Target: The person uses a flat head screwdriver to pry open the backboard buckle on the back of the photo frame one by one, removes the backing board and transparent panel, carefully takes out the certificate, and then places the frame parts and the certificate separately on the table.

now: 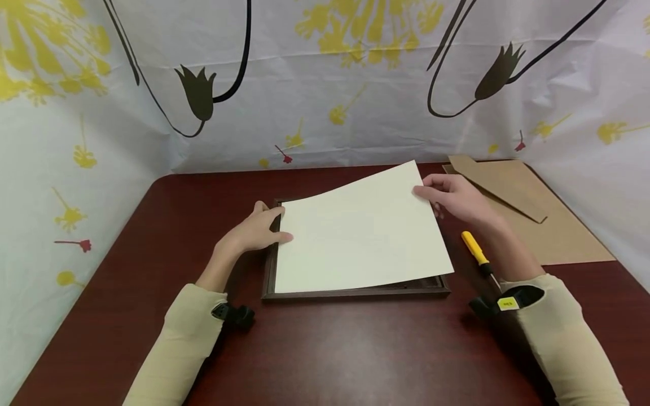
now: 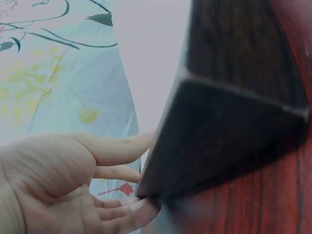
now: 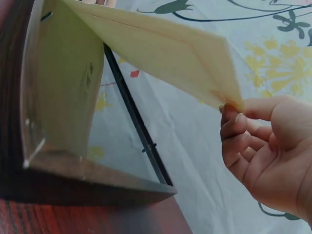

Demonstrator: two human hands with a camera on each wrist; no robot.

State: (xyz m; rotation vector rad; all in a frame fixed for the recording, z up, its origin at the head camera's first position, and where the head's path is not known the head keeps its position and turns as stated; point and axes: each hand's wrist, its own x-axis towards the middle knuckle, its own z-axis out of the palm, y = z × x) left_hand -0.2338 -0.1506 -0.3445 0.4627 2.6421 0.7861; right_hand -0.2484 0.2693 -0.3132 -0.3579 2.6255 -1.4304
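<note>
In the head view, a white sheet of paper (image 1: 355, 237) lies over a dark wooden picture frame (image 1: 350, 294), its right side lifted and its left edge inside the frame. My right hand (image 1: 457, 197) pinches the sheet at its upper right edge, as the right wrist view also shows, with the underside of the sheet (image 3: 180, 53) looking yellowish. With thumb and fingers spread, my left hand (image 1: 256, 228) rests on the sheet's left edge and the frame's left side. The left wrist view has its thumb at the sheet and fingertips at the frame (image 2: 219, 136).
A screwdriver with a yellow handle (image 1: 473, 247) lies right of the frame, beneath my right forearm. At the back right is a brown backing board (image 1: 569, 225) with a folded-up flap (image 1: 497, 189). Patterned white cloth (image 1: 325, 113) hangs behind the dark red table (image 1: 345, 349).
</note>
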